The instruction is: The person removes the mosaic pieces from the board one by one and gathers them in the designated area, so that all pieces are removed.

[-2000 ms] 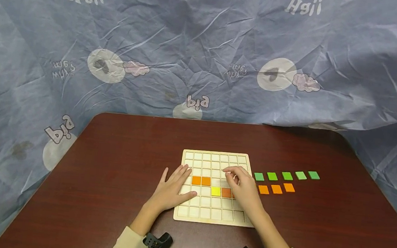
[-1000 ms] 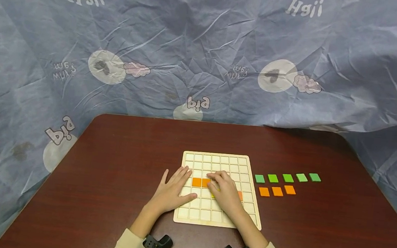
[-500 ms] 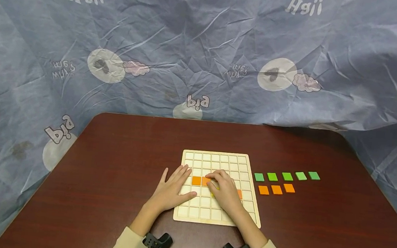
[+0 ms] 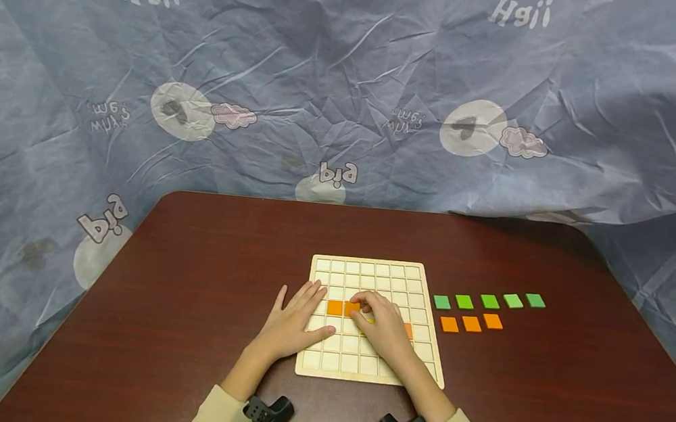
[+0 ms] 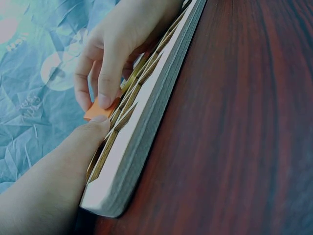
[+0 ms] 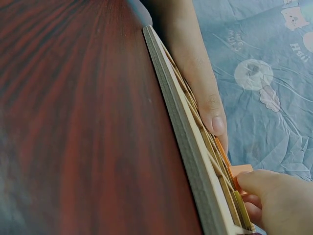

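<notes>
A pale wooden grid board (image 4: 340, 367) lies on the table, with coloured square tiles in some of its cells. My left hand (image 4: 290, 325) rests spread on the board's left side, its thumb near the grid's middle. My right hand (image 4: 384, 327) pinches an orange tile (image 4: 351, 309) between thumb and fingers. In the left wrist view that orange tile (image 5: 100, 108) sits tilted, one edge raised above the board. Beside it another orange tile (image 4: 335, 308) lies flat in its cell. A yellow tile (image 4: 368, 321) and a darker orange tile (image 4: 408, 330) show partly from under my right hand.
Right of the board, several green tiles (image 4: 489, 302) form a row on the brown table (image 4: 185, 278). Below them lie 3 orange tiles (image 4: 472, 324). A grey-blue printed cloth (image 4: 301, 85) hangs behind the table. Each wrist wears a black camera (image 4: 269, 413).
My right hand has moved left from above the board's right side to the second orange tile, and pinches it. The tile's edge has tipped slightly. My left hand has stayed in place.
</notes>
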Demonstrator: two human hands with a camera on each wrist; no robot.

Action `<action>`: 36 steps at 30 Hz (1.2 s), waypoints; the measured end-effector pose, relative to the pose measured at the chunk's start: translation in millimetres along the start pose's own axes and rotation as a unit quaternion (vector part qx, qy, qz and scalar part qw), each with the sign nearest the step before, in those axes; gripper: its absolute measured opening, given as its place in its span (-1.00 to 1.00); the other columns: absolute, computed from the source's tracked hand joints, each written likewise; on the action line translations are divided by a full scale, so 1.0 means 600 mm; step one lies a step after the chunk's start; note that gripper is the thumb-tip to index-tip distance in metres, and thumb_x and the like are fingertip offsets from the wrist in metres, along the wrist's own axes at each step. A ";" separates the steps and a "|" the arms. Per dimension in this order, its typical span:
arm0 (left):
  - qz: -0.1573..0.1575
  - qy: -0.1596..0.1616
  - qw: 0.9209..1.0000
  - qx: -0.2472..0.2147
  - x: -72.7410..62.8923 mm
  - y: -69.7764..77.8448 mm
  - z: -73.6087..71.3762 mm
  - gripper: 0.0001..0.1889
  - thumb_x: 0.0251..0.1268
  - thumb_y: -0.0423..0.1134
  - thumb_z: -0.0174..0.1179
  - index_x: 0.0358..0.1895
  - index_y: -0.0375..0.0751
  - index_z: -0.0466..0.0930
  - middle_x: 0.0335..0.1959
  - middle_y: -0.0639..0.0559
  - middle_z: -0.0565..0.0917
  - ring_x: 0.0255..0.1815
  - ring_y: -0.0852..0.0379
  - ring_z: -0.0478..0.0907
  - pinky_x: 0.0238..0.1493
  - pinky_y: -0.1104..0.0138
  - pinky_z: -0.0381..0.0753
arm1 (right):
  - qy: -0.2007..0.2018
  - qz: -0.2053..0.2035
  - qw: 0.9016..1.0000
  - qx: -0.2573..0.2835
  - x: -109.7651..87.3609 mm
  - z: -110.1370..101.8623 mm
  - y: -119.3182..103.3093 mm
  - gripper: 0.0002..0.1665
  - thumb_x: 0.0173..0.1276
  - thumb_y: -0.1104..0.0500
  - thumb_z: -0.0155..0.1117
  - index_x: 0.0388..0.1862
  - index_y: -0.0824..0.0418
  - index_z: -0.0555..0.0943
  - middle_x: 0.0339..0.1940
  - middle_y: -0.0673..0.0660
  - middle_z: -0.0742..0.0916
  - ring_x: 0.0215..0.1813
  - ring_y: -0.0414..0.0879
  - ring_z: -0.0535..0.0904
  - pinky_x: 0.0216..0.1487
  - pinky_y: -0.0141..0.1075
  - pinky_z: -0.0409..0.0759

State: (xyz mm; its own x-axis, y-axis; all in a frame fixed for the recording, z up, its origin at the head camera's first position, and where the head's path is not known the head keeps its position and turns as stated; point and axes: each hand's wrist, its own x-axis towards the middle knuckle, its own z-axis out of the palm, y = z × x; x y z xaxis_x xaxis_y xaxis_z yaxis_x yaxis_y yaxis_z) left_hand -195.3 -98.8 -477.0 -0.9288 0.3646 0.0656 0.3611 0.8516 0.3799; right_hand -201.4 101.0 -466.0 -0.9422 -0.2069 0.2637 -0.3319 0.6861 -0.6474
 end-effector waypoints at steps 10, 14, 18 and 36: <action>0.001 -0.005 1.000 0.004 0.001 0.000 0.000 -0.16 0.14 0.39 -0.15 0.44 0.04 -0.04 0.47 0.12 -0.01 0.49 0.19 -0.14 0.39 -0.09 -0.36 | -0.004 0.006 1.000 0.013 0.001 -0.001 0.001 -0.80 0.13 0.14 0.33 -0.25 -0.02 0.56 -0.38 -0.06 0.66 -0.28 -0.23 0.49 -0.16 -0.29 0.28; 0.001 -0.004 1.000 0.000 0.001 0.001 0.000 -0.15 0.14 0.39 -0.15 0.44 0.05 -0.05 0.47 0.13 -0.01 0.49 0.20 -0.15 0.39 -0.08 -0.38 | -0.007 0.005 1.000 0.025 0.000 -0.005 0.000 -0.80 0.12 0.17 0.33 -0.25 0.00 0.57 -0.43 -0.07 0.64 -0.33 -0.24 0.47 -0.16 -0.29 0.27; -0.003 -0.006 1.000 0.004 0.001 0.000 0.000 -0.15 0.14 0.40 -0.17 0.44 0.06 -0.06 0.47 0.14 -0.02 0.49 0.21 -0.16 0.39 -0.08 -0.37 | -0.009 0.003 1.000 0.023 0.001 -0.005 0.001 -0.79 0.10 0.18 0.33 -0.25 0.01 0.58 -0.49 -0.11 0.60 -0.39 -0.26 0.41 -0.17 -0.29 0.28; -0.006 -0.002 1.000 0.009 0.000 0.001 0.001 -0.16 0.14 0.40 -0.17 0.44 0.05 -0.03 0.47 0.13 -0.01 0.49 0.21 -0.14 0.40 -0.07 -0.36 | -0.001 0.017 1.000 0.010 0.002 -0.015 -0.013 -0.79 0.18 0.11 0.28 -0.16 -0.05 0.61 -0.46 -0.13 0.60 -0.53 -0.30 0.36 -0.38 -0.41 0.36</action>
State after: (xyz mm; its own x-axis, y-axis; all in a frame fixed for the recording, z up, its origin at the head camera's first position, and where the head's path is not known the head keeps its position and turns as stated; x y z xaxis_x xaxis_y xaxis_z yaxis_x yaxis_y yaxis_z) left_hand -195.2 -98.0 -477.6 -0.9330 0.3552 0.0573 0.3509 0.8631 0.3632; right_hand -199.3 101.5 -454.4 -0.9529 -0.1860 0.2395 -0.3009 0.6787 -0.6700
